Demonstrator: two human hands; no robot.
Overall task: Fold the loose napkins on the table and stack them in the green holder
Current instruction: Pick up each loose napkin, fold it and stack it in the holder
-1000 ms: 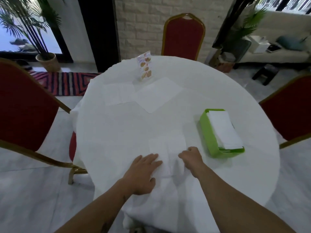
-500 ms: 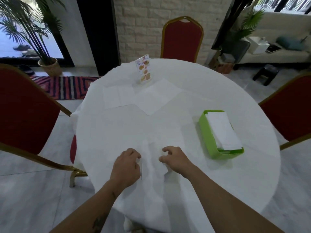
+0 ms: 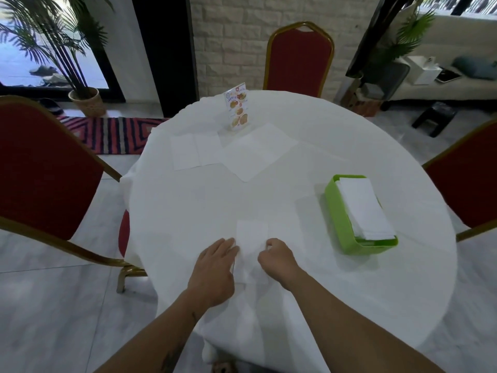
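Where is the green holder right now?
In the head view, the green holder sits on the right side of the table, partly filled with folded napkins, right of the right hand.

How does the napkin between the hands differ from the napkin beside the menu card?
The napkin between the hands is folded into a narrow strip; the napkin by the menu card lies unfolded and wide. The first lies near the person, the second across the table. Both are white, on the tablecloth.
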